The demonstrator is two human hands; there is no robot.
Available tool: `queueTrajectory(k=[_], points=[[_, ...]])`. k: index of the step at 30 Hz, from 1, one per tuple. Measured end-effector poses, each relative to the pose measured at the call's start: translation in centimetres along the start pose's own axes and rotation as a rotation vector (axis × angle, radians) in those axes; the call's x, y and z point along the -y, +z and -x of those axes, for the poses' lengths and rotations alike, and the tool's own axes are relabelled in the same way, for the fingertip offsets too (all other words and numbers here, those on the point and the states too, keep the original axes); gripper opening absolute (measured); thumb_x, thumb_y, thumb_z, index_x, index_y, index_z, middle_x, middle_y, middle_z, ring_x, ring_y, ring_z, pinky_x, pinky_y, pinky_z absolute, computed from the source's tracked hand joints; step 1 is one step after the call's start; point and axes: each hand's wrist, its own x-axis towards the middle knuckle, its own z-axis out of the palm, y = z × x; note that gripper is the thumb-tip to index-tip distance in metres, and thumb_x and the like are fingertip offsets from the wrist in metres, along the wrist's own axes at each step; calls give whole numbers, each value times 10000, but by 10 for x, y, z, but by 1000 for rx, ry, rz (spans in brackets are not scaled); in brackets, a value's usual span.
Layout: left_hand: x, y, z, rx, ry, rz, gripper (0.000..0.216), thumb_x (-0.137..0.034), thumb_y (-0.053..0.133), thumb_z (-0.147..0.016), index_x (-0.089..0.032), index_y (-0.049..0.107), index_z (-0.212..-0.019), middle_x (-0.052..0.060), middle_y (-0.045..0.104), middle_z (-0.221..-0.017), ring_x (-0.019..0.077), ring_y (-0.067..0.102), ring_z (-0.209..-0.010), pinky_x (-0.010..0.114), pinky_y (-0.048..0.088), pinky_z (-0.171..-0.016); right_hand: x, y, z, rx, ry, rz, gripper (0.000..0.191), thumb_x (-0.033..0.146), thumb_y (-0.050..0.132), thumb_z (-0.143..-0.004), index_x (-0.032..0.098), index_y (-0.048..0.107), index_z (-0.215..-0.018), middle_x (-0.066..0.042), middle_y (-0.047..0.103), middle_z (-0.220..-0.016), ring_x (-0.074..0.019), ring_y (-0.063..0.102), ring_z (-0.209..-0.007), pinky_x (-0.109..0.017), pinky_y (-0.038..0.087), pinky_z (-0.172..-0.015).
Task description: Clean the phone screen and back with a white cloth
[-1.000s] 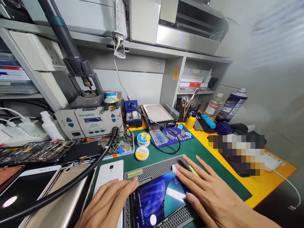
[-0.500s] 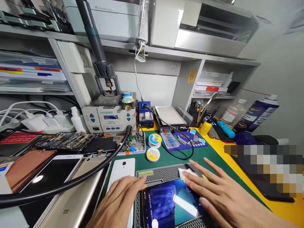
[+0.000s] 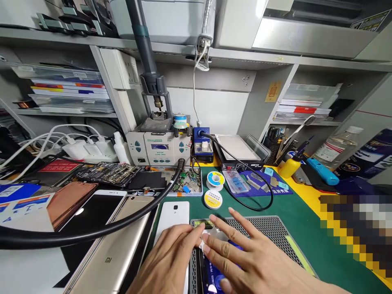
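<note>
Phone [image 3: 214, 274], blue screen lit, lies on grey grid mat [image 3: 269, 230] at bench front, mostly under both hands. Mat sits on green bench cover [image 3: 309, 216]; solder spools [image 3: 213, 199] and rework station [image 3: 159, 146] behind, shelving above. Right hand [image 3: 245, 259] flat, fingers spread, pressing small white wad [image 3: 204, 241], possibly a wipe, onto phone. Left hand [image 3: 171, 261] flat, fingers together, at phone's left edge, gripping nothing.

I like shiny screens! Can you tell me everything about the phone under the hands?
The phone lies flat on a grey holed mat, its glossy screen lit blue. Both hands cover most of it: the left hand beside its left edge, the right hand spread across it, with a small white wad under fingertips at its top.
</note>
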Motion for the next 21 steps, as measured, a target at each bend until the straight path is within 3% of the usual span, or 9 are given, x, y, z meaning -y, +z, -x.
queueTrajectory(k=[3,6,7,10,12,14,18,21], points=[[-6,-3,-9,-12,-24,14,813,-595,749,-806,-316,448,-1508,79,671,-1316,298,608,-1281,383,551,-1076,0,-5,12,42,43,-2,391,313,566,-1029,153,653,-1375,-23,568,-1442,-344,505,-1362,-545,325,-1222],[-11,-7,-14,9,-55,36,833,-535,775,-779,-312,442,-1509,80,656,-1338,315,571,-1323,421,527,-1111,-6,-15,46,89,117,98,454,326,566,-1019,194,595,-1453,8,467,-1526,-314,460,-1406,-491,333,-1232],[-12,-8,-15,20,-67,45,845,-513,785,-766,-309,438,-1509,79,652,-1344,319,563,-1332,430,521,-1120,-9,-18,60,28,58,130,487,374,530,-1028,195,567,-1479,21,447,-1542,-297,476,-1399,-452,370,-1219],[-13,-10,-11,54,-100,74,889,-435,808,-720,-302,422,-1509,76,642,-1365,326,547,-1350,450,506,-1141,-17,-20,95,75,85,286,627,393,509,-1004,169,414,-1582,8,391,-1582,-307,519,-1366,-411,599,-1015],[-12,-11,-7,73,-113,85,925,-369,818,-683,-294,404,-1507,71,630,-1388,321,539,-1361,451,495,-1155,-21,-19,106,127,107,369,677,416,524,-986,170,375,-1600,-3,386,-1586,-327,544,-1341,-424,671,-861],[-12,-14,-5,96,-117,87,964,-307,821,-649,-278,376,-1503,62,616,-1413,297,533,-1370,433,481,-1173,-21,-17,104,114,91,409,665,430,520,-986,173,401,-1588,-8,402,-1582,-328,551,-1338,-418,676,-832],[-10,-22,-6,197,-178,96,926,-300,822,-661,-236,393,-1479,72,584,-1476,265,521,-1390,420,453,-1199,-16,-17,69,-57,0,391,538,382,416,-1039,162,513,-1521,-10,478,-1542,-262,558,-1346,-342,589,-1000],[-10,-26,-9,343,-297,126,915,-345,809,-703,-217,400,-1512,94,483,-1577,290,451,-1458,480,401,-1231,-8,-23,36,6,-5,369,474,399,435,-1050,176,618,-1426,-7,545,-1485,-260,571,-1334,-359,578,-1023]])
